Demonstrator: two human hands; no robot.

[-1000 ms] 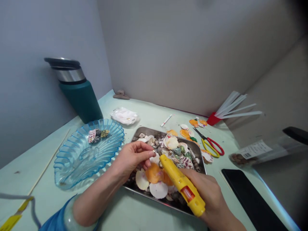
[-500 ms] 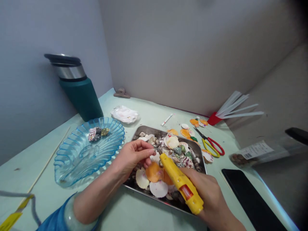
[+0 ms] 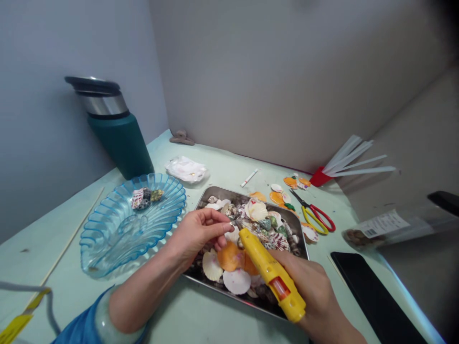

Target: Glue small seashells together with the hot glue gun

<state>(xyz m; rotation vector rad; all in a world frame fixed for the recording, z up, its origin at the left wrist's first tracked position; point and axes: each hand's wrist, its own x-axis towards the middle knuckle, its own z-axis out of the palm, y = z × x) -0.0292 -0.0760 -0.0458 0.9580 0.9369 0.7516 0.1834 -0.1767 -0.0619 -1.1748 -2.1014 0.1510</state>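
Observation:
My right hand (image 3: 317,286) is wrapped round a yellow glue gun (image 3: 268,270), whose front end points up and left over the metal tray (image 3: 304,246). Just left of that end, my left hand (image 3: 202,231) pinches thumb and forefinger together. Whatever sits at those fingertips is too small to name. Below both hands the tray is filled with seashells, among them an orange scallop shell (image 3: 229,256), a white scallop shell (image 3: 236,282) and a striped shell (image 3: 278,242). The glue gun covers part of the shells.
A blue clear shell-shaped dish (image 3: 107,224) holding several small shells stands left, before a green tumbler (image 3: 122,143). Scissors (image 3: 315,215), a red cup (image 3: 319,177) of glue sticks, a plastic bag (image 3: 380,229) and a black phone-like slab (image 3: 373,291) lie right. A cable (image 3: 50,310) crosses front left.
The glue gun has shifted very slightly to the right and down. My left hand keeps its pinch over the tray, almost unmoved.

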